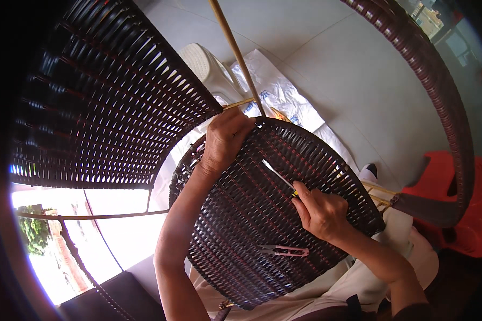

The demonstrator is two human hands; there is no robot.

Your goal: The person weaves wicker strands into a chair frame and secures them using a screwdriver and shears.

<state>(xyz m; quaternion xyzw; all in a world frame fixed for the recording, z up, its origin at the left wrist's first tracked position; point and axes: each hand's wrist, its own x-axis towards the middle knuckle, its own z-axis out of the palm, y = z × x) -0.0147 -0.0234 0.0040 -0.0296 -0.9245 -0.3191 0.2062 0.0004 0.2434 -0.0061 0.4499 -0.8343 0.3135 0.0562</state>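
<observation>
A dark brown woven chair seat (241, 214) spans the space in front of me, its lower part over my lap. At its far left edge, my left hand (227, 136) is closed on the rim, with the fingertips partly hidden. My right hand (324, 211) is closed around the yellow and black handle of a screwdriver (277, 173). Its pale metal shaft points up and left over the weave, toward the left hand; whether the tip touches cannot be told. Below the right hand, a pair of thread snips (297, 251) lies on the seat.
A woven backrest (107, 96) rises at the left. A bare rod (235, 48) reaches the seat's far edge. The wrapped curved frame (428, 75) arches at right, near a red plastic stool (479, 206). Beyond are a white stool (201, 61) and crumpled white sheeting (297, 99).
</observation>
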